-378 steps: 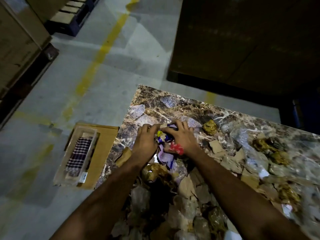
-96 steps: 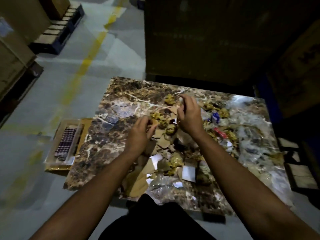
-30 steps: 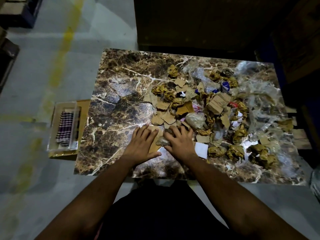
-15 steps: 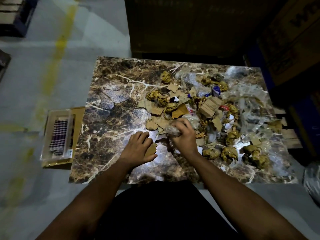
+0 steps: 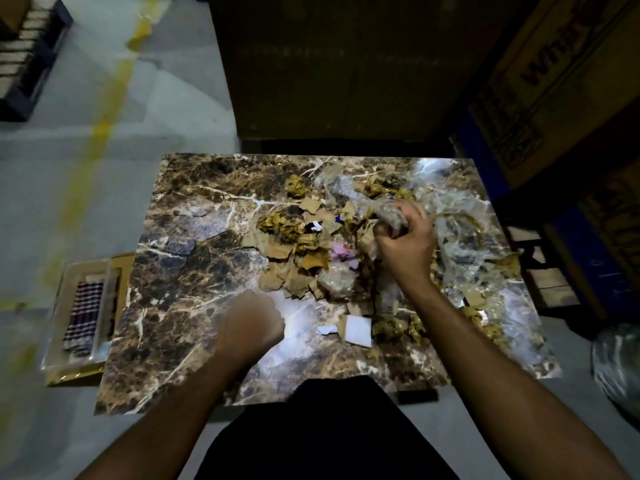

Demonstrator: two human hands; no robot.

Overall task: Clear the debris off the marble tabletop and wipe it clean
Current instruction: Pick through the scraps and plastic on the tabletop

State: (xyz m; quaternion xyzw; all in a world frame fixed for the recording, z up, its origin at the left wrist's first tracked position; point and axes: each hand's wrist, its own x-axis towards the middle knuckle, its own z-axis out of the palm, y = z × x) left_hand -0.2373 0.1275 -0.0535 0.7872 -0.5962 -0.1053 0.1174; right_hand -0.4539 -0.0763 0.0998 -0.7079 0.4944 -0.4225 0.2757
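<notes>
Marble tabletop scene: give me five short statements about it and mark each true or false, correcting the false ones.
1. The right hand grips a wad of clear plastic. True.
2. The left hand is in the middle of the debris pile. False: it is near the front edge of the marble tabletop, apart from the main pile; motion blur hides how its fingers lie.
3. The debris is already cleared off. False: torn cardboard pieces, crumpled paper and plastic wrap cover the middle and right of the top.
4. A clear box holding checked cloth sits on the floor left of the table. True.
5. A white square scrap lies near the front edge. True.
</notes>
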